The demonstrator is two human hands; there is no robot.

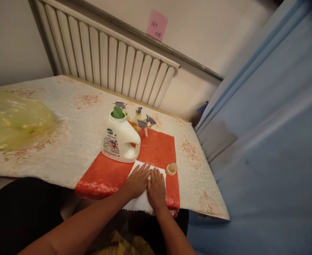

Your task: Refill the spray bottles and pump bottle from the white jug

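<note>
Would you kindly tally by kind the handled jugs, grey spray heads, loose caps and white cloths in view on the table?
White handled jug: 1
Grey spray heads: 4
Loose cap: 1
White cloth: 1
Total: 7

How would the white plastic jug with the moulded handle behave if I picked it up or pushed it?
The jug probably feels slick, given its smooth plastic, though the handle offers grip. Its broad base suggests it would slide rather than tip on the shiny red plastic sheet. Weight is uncertain: its contents are hidden.
</note>
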